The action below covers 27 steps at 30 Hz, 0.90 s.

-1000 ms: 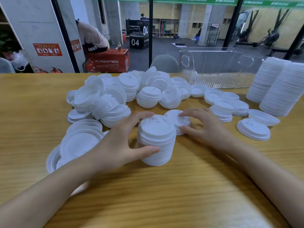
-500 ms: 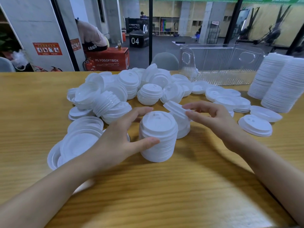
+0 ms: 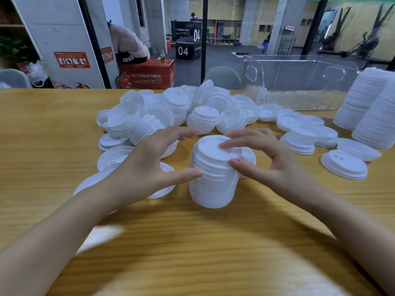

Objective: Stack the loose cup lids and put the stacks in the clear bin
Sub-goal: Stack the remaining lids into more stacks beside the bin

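Wood table (image 3: 42, 135), white lids all over. Left hand (image 3: 147, 165) wraps the working stack (image 3: 213, 189) from its 9 o'clock side: thumb in front, fingers curled round the back. Stack stands at table centre. Right hand (image 3: 275, 167) comes in from 3 o'clock, fingertips on the top lid (image 3: 211, 146), thumb pinching at its rim. Reads as the seating step: lid going onto the stack. Loose lids (image 3: 171, 112) heaped at 12 o'clock, more at 2. Clear bin (image 3: 299, 82) at 1 o'clock; two tall stacks (image 3: 374, 112) at 3, outside it. Next: press the lid square, then reach for another loose one. Stack looks a touch crooked up top, so brace it.
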Each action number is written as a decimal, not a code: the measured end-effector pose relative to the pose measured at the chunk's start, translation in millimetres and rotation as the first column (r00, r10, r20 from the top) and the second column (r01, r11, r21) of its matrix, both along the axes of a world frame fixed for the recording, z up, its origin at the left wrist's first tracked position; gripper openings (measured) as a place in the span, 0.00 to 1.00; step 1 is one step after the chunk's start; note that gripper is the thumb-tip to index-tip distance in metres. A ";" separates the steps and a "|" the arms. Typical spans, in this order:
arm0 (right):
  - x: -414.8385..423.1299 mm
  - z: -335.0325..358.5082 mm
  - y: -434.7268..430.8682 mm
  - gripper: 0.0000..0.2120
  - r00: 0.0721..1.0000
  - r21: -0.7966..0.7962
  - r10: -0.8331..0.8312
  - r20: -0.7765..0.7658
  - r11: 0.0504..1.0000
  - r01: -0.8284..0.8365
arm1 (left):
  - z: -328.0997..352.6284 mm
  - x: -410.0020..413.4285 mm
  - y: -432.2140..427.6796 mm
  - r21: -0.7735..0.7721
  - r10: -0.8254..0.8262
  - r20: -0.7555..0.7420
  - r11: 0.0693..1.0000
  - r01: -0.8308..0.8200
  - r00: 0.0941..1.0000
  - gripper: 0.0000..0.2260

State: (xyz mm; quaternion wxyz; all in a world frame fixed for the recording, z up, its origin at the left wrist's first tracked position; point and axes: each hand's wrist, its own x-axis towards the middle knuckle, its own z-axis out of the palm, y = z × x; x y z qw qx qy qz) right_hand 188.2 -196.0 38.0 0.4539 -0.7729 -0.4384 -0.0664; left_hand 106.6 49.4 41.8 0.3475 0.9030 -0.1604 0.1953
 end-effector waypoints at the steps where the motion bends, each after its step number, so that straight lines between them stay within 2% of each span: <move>1: -0.3 0.1 0.6 0.13 1.000 0.001 0.002 0.002 1.000 -0.002 | 0.0 -0.2 -0.3 0.011 -0.008 0.016 1.000 0.008 1.000 0.27; 9: -1.3 -2.9 1.4 0.12 0.998 -0.024 0.004 0.061 1.000 -0.003 | 0.5 0.4 -2.2 0.075 -0.091 0.164 0.994 0.080 0.982 0.20; 14: 0.6 -2.3 -1.9 0.15 0.998 -0.018 -0.004 0.068 1.000 0.005 | -2.9 -0.3 -4.7 0.096 -0.111 0.193 0.991 0.094 0.975 0.18; 18: 20.9 -2.9 -20.1 0.19 0.988 0.026 -0.140 0.061 0.990 0.138 | -5.0 0.1 -5.1 0.116 -0.118 0.239 0.989 0.093 0.964 0.18; 21: 39.9 -11.6 -32.5 0.23 0.971 -0.095 -0.217 0.103 0.969 0.226 | -7.9 0.9 -5.4 0.132 -0.124 0.266 0.987 0.092 0.956 0.17; 27: 53.3 -27.4 -30.3 0.25 0.986 -0.329 -0.145 0.084 0.930 0.165 | -10.8 1.0 -6.7 0.134 -0.140 0.251 0.985 0.109 0.958 0.16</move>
